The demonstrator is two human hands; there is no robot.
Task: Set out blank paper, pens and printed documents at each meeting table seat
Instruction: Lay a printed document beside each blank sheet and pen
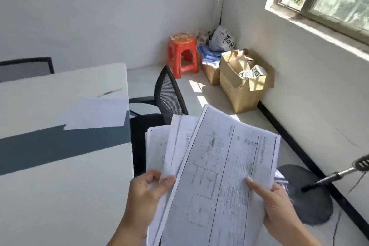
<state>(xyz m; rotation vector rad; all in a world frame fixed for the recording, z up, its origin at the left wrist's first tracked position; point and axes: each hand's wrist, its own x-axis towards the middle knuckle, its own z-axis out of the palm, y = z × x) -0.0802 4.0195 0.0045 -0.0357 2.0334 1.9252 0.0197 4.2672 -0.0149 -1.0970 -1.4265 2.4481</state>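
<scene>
Fanned printed documents are held just right of the surface, pinched by left hand fingers and gripped by the right hand; blank paper and pen are laid on the surface.

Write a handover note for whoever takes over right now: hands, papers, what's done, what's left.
Left hand grips the stack of printed sheets near its lower edge.
Right hand pinches the top sheet, fanned off the stack.
On the table: blank paper and a pen, beside the black chair.
Done: paper and pen at that seat.
Left: no printed sheet lies there yet; other seats cannot be judged.
</scene>
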